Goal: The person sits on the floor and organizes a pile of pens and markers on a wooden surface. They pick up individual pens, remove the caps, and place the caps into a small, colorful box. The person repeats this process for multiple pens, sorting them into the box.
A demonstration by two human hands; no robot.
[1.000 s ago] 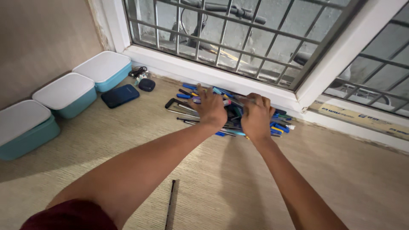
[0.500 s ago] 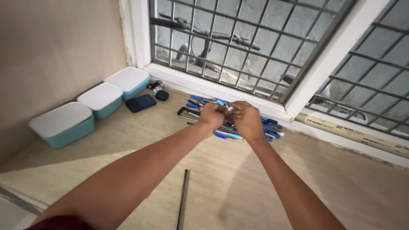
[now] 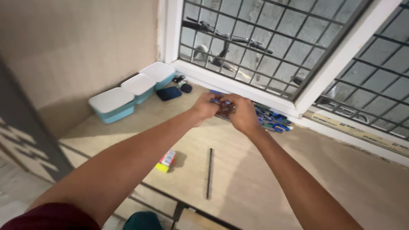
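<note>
Both my arms reach forward over a beige table (image 3: 255,170) toward the window sill. My left hand (image 3: 205,106) and my right hand (image 3: 241,113) are closed together around a bunch of pens (image 3: 222,104), lifted just off the surface. Behind and to the right of my hands lies the remaining pile of pens (image 3: 272,119), mostly blue, against the white window frame (image 3: 238,87). What exactly each hand grips inside the bunch is partly hidden by my fingers.
Three teal boxes with white lids (image 3: 111,103) line the left wall. A dark blue pouch (image 3: 168,93) and a small dark case (image 3: 186,88) lie near them. A single black pen (image 3: 209,172) and a small colourful packet (image 3: 166,160) rest mid-table.
My hands have closed together on a bunch of pens and lifted it off the pile. The view has pulled back and shifted left, showing the table edge and the colourful packet.
</note>
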